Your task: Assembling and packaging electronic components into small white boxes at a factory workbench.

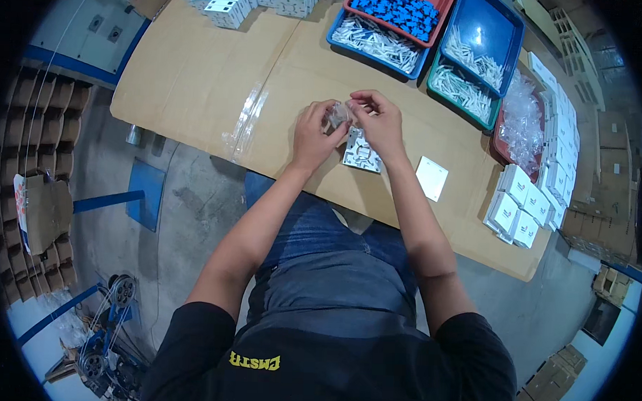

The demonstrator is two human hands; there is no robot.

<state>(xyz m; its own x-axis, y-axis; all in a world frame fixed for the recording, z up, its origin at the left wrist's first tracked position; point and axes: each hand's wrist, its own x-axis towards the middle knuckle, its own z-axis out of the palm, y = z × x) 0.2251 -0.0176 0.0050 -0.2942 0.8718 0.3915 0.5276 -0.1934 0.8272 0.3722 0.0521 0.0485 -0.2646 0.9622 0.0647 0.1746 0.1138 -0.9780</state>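
Observation:
Over the table's near middle, my left hand has its fingers closed round a small crumpled clear plastic bag. My right hand pinches at the bag's right side with thumb and forefinger; whatever small thing may be inside the bag is too blurred to name. Just below the fingertips, partly behind my right hand, lies a small white box-shaped piece with dark printed marks. To the right of my right forearm a flat white square rests on the cardboard.
Cardboard covers the table. At the far right stand a red tray of blue pieces, blue trays and a green tray of white sticks. Clear plastic bags fill another red tray. White boxes are stacked far left and right.

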